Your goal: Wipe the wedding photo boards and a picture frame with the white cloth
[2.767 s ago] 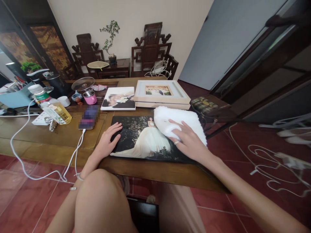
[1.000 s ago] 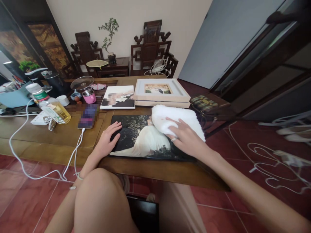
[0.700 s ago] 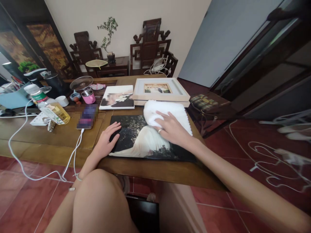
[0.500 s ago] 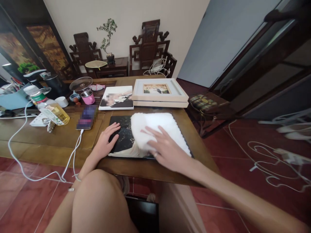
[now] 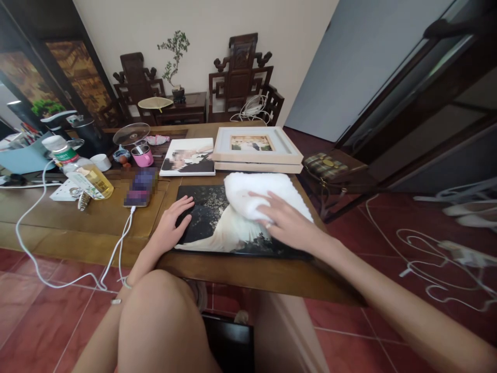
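A large dark photo print of a figure in a white gown lies flat near the front edge of the wooden table. My left hand rests flat and open on its left edge. My right hand presses down, fingers spread, on a folded white towel that covers the print's upper right part. A ring shows on one finger of that hand.
Behind the print lie a smaller photo and stacked white picture frames. To the left are a phone on a white cable, a bottle, a pink cup and a small fan. Carved chairs stand at the back. My knee is under the table's edge.
My right hand swept the towel leftward and toward me over the print, then back up to the right. My left hand stayed still on the print's left edge.
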`<action>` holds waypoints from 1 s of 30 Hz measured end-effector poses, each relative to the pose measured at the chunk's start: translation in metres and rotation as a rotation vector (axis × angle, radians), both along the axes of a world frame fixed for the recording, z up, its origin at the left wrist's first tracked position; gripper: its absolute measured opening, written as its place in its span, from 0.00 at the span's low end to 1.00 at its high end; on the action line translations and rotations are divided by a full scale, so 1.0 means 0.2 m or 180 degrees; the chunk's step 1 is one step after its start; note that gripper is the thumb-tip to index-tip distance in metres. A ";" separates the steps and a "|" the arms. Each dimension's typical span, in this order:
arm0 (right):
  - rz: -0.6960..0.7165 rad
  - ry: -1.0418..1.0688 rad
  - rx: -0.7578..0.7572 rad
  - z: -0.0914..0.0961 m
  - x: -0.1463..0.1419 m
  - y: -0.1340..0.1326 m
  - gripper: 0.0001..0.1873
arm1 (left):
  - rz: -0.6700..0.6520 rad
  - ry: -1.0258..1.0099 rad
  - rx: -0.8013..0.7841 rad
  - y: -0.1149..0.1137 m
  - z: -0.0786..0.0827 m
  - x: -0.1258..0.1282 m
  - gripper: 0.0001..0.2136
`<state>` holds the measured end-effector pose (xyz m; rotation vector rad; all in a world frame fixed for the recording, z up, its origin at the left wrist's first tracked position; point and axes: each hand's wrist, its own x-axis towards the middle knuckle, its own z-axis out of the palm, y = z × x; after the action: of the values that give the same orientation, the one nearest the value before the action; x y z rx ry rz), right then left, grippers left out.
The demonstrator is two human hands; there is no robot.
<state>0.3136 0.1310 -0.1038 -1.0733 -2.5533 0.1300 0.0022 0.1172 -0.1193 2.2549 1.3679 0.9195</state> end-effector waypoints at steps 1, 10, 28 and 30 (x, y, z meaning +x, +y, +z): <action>-0.0100 -0.0014 0.0021 -0.01 0.00 0.07 0.11 | 0.0001 0.0000 0.0004 0.00 0.00 0.00 0.16; -0.0243 -0.0055 0.0030 -0.01 -0.19 0.09 0.12 | -0.0018 0.0023 0.0010 0.01 -0.01 0.00 0.16; 0.0100 0.0118 0.0180 -0.03 -0.04 -0.06 0.11 | -0.0002 -0.0041 0.0006 0.00 0.00 0.00 0.16; -0.0193 0.0053 0.0326 -0.06 0.01 0.03 0.10 | -0.0006 -0.0064 0.0012 0.00 0.00 0.00 0.16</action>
<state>0.3151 0.1370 -0.1164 -1.1045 -2.4807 -0.0075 0.0020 0.1179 -0.1203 2.2433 1.3562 0.9426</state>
